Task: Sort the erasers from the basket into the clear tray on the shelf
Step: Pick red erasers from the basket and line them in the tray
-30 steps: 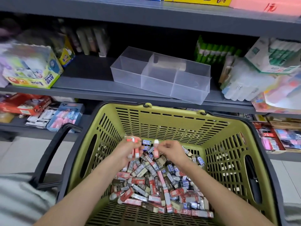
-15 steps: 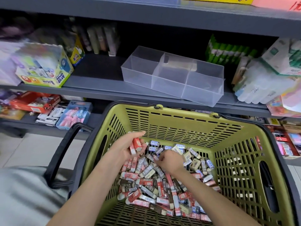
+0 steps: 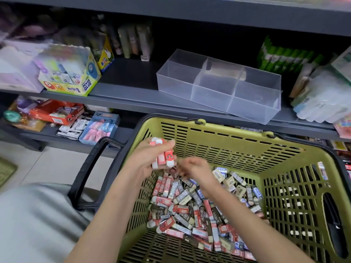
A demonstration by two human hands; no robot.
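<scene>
The grey shelf point(image 3: 129, 103) runs just beyond the far rim of the basket point(image 3: 228, 141). The green basket itself fills the lower part of the view, with its black handle folded down on its left side. The clear tray point(image 3: 218, 88) sits on the shelf, above and behind the basket's far rim. It is split into compartments, and no eraser shows in any of them. So the sorting looks barely begun, if begun at all.

The erasers point(image 3: 199, 209) lie in a loose heap on the basket's floor, with red, dark, blue and cream sleeves all mixed together. The cream ones gather toward the basket's right wall.

The left grip point(image 3: 150, 158), a bare hand, is raised inside the basket's far left corner, above the heap. It is clenched round a handful of red erasers point(image 3: 164, 156) that stand on end between fingers and thumb. The right grip point(image 3: 191, 167) is lower in the basket, at the far edge of the heap. Its fingers are curled and blurred, and I cannot tell whether they pinch an eraser or hold nothing.

The step in hand seems to be gathering: picking out one colour and stacking it in the left grip. The next move, as I judge it, calls for either adding another red one to the handful or lifting the handful over the basket's far rim. It would then go down into a single compartment, kept together so that none slips back.
</scene>
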